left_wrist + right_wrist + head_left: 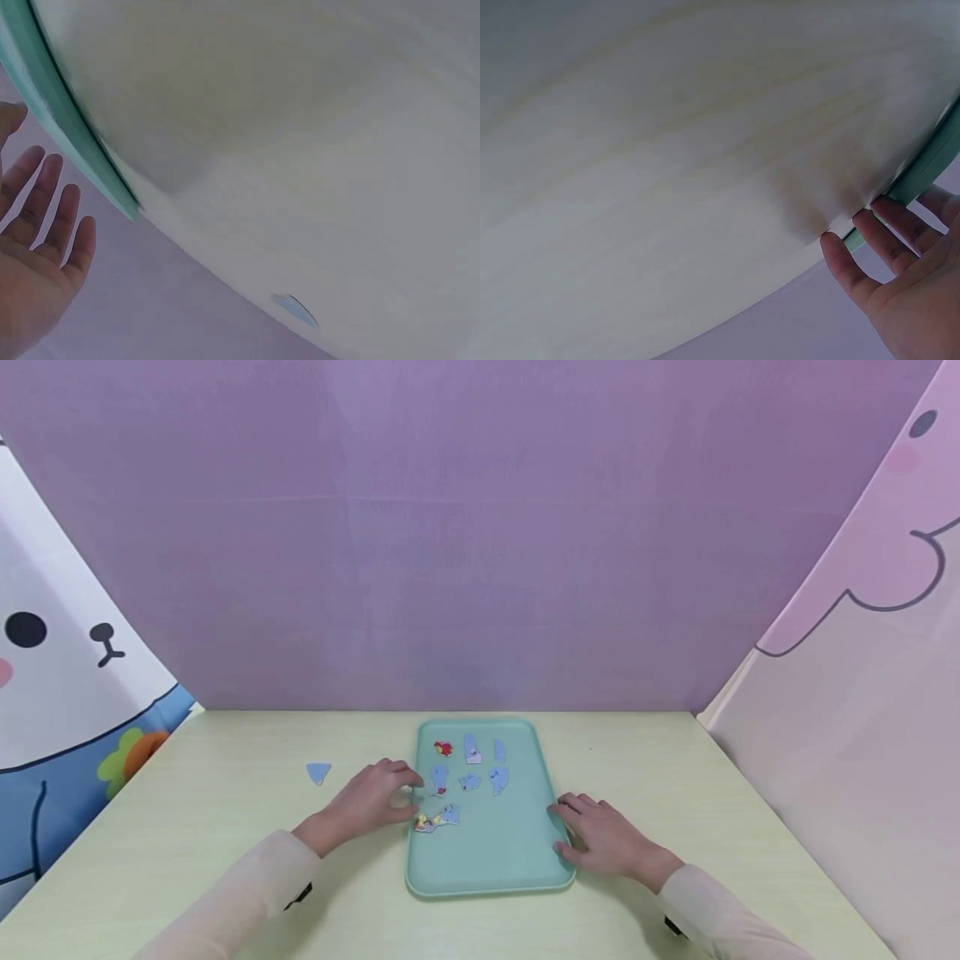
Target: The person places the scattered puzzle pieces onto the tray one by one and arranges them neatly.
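Note:
A pale green tray [495, 868] lies on the table and bears several small flat cutout pieces, mostly blue. Among them are a red piece [443, 748] at the upper left and a yellow-and-blue strip [437, 819] at the lower left. My left hand [378, 797] hovers by the tray's left rim, fingers spread and relaxed, with nothing held. At the right rim, my right hand [603, 837] rests its fingertips and thumb against the edge. In the right wrist view its fingers look nearly straight along the tray's side.
A blue triangular piece [318, 772] lies on the pale table [247, 760] left of the tray, beyond my left forearm. A purple backdrop [450, 543] rises behind the table. Printed cloth walls [67, 702] stand at both sides.

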The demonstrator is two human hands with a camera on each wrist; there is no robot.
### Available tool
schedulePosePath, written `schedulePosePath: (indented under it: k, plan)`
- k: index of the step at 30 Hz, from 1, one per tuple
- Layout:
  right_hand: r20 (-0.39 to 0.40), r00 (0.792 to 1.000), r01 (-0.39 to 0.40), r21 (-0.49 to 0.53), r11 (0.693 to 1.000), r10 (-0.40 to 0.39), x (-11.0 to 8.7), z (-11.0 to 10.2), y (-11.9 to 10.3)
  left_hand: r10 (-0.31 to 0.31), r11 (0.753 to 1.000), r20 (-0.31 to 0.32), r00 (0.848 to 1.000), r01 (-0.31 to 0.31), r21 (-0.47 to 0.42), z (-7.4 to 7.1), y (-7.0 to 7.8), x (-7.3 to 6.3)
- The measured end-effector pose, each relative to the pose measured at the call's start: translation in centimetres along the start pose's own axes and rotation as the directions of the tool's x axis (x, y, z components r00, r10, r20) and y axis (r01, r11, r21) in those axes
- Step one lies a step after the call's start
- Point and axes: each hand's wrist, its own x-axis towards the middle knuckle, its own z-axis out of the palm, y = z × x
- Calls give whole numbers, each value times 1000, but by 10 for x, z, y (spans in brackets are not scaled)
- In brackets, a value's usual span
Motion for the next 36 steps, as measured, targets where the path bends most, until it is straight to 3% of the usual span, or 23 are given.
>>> schedulePosePath:
  k: [13, 30, 36]
  plan:
    - [3, 1000, 0, -4, 1000, 0, 0, 1, 1, -67, 997, -36, 997, 68, 33, -12, -42, -12]
    - [5, 1000, -6, 2, 1000, 6, 1, 1, 0, -156, 981, -45, 987, 160, 112, -25, -84, -34]
    - [7, 1000, -4, 0, 1000, 4, 1, 2, 0, -183, 977, -55, 982, 187, 100, -28, -98, -41]
